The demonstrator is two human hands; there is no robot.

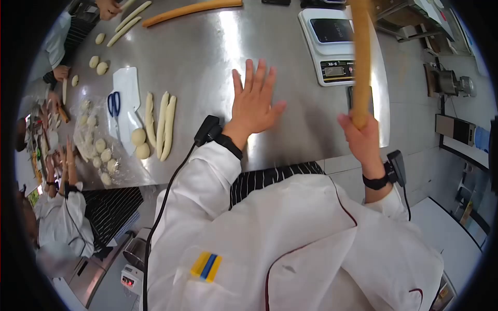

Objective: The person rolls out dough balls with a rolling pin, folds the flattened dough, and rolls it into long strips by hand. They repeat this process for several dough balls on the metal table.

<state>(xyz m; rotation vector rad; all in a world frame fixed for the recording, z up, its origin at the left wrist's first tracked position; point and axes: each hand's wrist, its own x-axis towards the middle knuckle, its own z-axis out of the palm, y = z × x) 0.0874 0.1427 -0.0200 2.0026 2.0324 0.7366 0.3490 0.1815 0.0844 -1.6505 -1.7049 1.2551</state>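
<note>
My left hand [254,103] is open, palm down and fingers spread, over the steel table [202,67]. In my right hand [362,137] a long wooden rolling pin [361,67] is gripped by its near end. The pin points away from me, slightly blurred, and overlaps the edge of a white digital scale [337,50] in this view. Left of my left hand lie several rolled dough strips [166,127] and two dough balls [138,137]. Beyond them, blue-handled scissors [114,103] rest against a white plastic sheet [126,83].
A phone [331,30] lies on the scale. Dough balls sit in a clear plastic bag [93,140] at the left. Another rolling pin [192,11] lies at the far edge, near more dough strips [129,23]. Co-workers' hands [109,9] work along the left side.
</note>
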